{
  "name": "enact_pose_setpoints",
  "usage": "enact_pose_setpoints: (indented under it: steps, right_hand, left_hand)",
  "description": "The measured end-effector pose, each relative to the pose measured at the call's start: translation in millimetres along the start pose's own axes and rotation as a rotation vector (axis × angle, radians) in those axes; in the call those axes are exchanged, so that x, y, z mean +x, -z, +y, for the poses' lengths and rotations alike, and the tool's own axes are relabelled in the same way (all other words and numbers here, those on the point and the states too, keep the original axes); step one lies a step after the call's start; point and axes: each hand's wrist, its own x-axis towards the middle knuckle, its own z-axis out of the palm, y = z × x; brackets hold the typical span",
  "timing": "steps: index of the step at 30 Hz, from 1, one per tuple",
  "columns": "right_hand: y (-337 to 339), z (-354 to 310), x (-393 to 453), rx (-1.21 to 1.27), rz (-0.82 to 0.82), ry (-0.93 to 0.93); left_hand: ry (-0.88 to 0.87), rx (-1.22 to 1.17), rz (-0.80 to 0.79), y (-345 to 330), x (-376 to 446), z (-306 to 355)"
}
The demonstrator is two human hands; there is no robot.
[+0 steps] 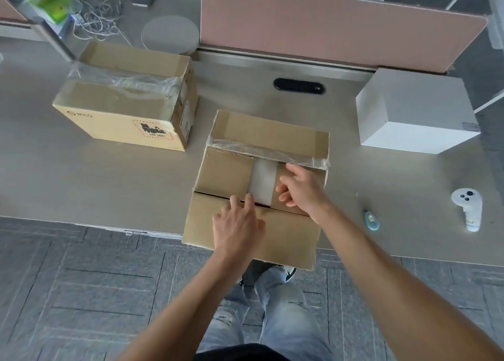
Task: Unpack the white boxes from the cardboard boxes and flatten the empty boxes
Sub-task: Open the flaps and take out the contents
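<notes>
So we've got the near cardboard box [253, 186] sitting at the front edge of the tabletop [109, 186], its near flap hanging a little past the edge towards us. The far flap is folded back with a strip of loose clear tape [264, 149] along its edge, and the two inner flaps are down with a gap between them where the white box [261, 182] inside peeks through.

Our left hand [238, 227] rests on the near flap with its fingers straight and released, fingertips right at the slit between flap and inner flaps. Our right hand [300, 190] is loosely curled at the right inner flap; the grip isn't clamped on anything we can make out, more like it's feeling for the edge.

Handling-wise, we'd guess the corrugated flaps are stiff but bend easily along their creases, so the place to take hold is the free edge of each inner flap, by the middle gap. The white box looks smooth and snug in there (probably slippery with no handle), so we'd expect to need fingers down both sides, or tip the carton. The tape looks sticky and crumpled, so it's best kept off our fingers.

There's also a second cardboard box [122, 98], taped, on the left, and one unpacked white box [414, 115] on the right.
</notes>
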Motion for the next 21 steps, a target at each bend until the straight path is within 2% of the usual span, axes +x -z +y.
enact_pose_setpoints:
  steps: [5, 9, 15, 21]
  right_hand:
    - [7, -2, 7, -0.069, 0.199, 0.241]
    - [23, -24, 18, -0.077, 0.287, 0.408]
    - [38, -61, 54, -0.212, 0.333, 0.453]
    - [38, -72, 94, -0.413, 0.302, 0.391]
  left_hand:
    - [0.025, -0.096, -0.041, 18, 7, 14]
    - [0.09, -0.218, -0.113, 24, 10, 24]
    - [0.125, -0.253, -0.086, 32, 12, 39]
    - [0.151, -0.285, 0.094, 52, 17, 38]
